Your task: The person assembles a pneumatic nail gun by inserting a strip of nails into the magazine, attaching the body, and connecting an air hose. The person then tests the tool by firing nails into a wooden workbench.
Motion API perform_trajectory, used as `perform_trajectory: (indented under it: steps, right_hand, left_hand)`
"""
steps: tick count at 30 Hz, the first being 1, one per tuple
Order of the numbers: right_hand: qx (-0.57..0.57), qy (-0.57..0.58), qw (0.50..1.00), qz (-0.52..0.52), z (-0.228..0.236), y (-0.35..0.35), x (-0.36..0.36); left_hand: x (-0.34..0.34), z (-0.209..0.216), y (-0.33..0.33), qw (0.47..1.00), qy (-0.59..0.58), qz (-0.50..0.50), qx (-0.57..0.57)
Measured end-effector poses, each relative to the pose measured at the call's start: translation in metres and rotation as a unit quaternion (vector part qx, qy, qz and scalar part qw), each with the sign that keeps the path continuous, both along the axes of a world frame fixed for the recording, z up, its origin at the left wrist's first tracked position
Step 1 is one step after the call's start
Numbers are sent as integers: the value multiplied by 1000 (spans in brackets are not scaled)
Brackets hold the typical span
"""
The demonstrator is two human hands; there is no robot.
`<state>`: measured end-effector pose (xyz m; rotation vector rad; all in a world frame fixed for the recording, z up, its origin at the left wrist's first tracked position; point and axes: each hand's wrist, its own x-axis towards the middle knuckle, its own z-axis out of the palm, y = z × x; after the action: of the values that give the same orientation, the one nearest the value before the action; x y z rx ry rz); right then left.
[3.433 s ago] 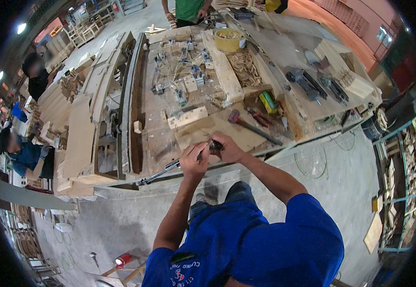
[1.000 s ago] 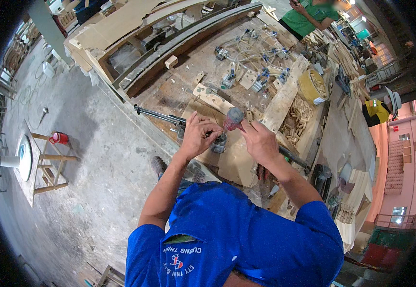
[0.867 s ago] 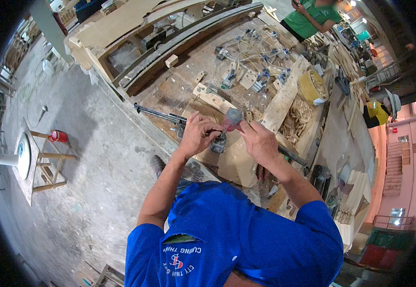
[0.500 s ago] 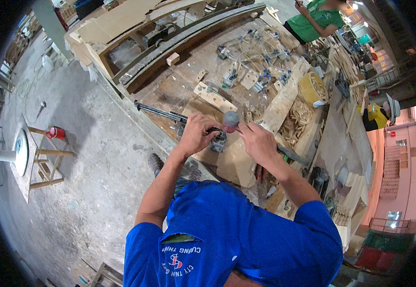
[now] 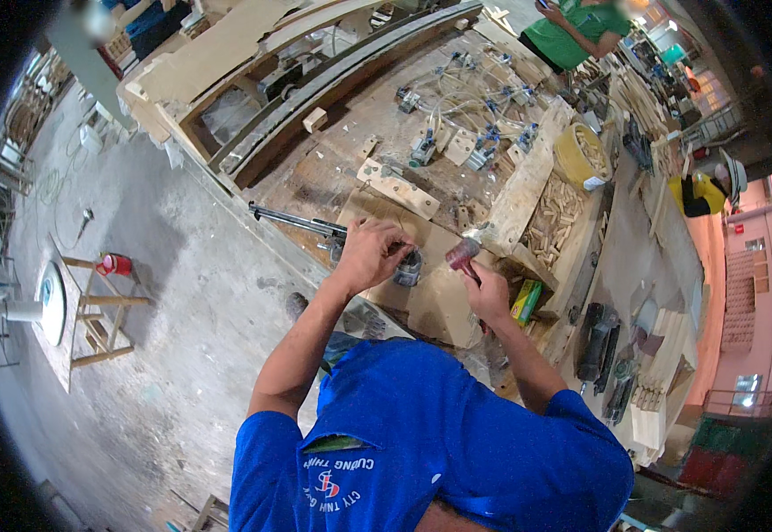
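Note:
My right hand (image 5: 489, 294) grips the handle of a small mallet (image 5: 462, 254) with a reddish, grey-faced head. The mallet head is raised over the bench, apart from the work. My left hand (image 5: 372, 254) is closed, its thumb and fingertips pinched together; whatever they hold is too small to make out. Just beside those fingertips is a grey metal fixture (image 5: 409, 269), partly hidden by the hand. Long dark metal rails (image 5: 293, 222) run out to the left from behind my left hand. A brown sheet of board (image 5: 443, 306) lies under the fixture.
Beyond my hands lie a drilled wooden strip (image 5: 397, 188) and clamps with clear hoses (image 5: 483, 102). On the right are loose dowels (image 5: 552, 217), a yellow tub (image 5: 578, 158) of dowels and a green-yellow box (image 5: 526, 301). A person in green (image 5: 572, 35) stands across the bench.
My right hand has drawn the mallet back to the right, away from my left hand and the fixture. My left hand stays nearly in place.

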<state>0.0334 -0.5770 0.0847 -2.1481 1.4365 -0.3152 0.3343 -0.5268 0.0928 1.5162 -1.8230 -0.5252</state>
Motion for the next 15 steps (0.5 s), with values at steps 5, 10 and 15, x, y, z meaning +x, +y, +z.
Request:
perform_trajectory:
  steps: [5, 10, 15]
  right_hand:
    - [-15, 74, 993, -93, -48, 37, -35]
    - [-25, 228, 970, -78, -46, 50, -42]
    - [-53, 61, 997, 4, -42, 41, 20]
  left_hand:
    - [-4, -3, -4, 997, -3, -38, -62]
    - [-6, -4, -3, 996, -38, -34, -68]
    - [-11, -2, -8, 997, -39, -54, -45]
